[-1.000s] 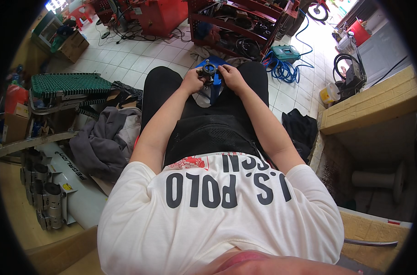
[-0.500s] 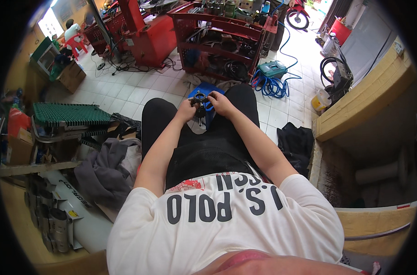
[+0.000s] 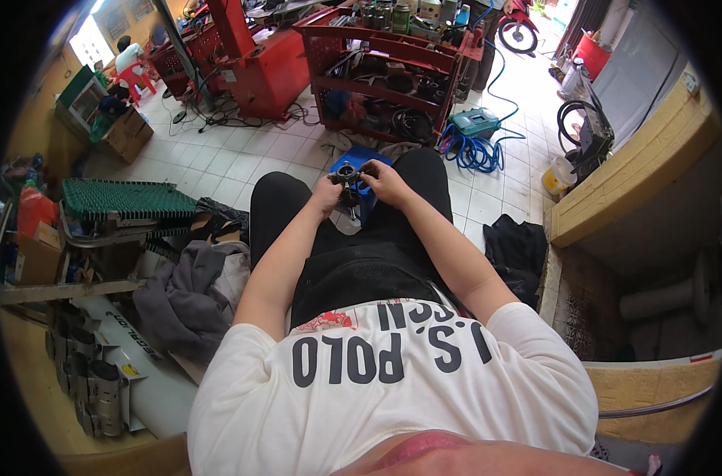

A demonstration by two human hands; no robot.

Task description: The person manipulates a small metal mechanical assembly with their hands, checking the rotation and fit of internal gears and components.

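Note:
Between my knees I hold a dark metal part (image 3: 347,173), which looks like a small throttle body or carburetor with a round opening on top. My left hand (image 3: 326,195) is closed around its left side. At its right edge are the curled fingertips of my right hand (image 3: 387,184), pinching there; any smaller piece between them is too small to make out. Below and behind the part lies something blue (image 3: 359,155) on the floor, partly hidden by my hands and legs.
Ahead stands a red tool cart (image 3: 377,75) loaded with parts. Right of it are a teal case (image 3: 474,121) and coiled blue hose (image 3: 480,155). A green woven folding chair (image 3: 127,198) and grey cloth (image 3: 188,289) are at my left, black cloth (image 3: 513,252) at my right.
The metal part has tilted slightly, its round opening now facing up more toward me. Both hands stay on it in nearly the same place. The whole view has shifted a little.

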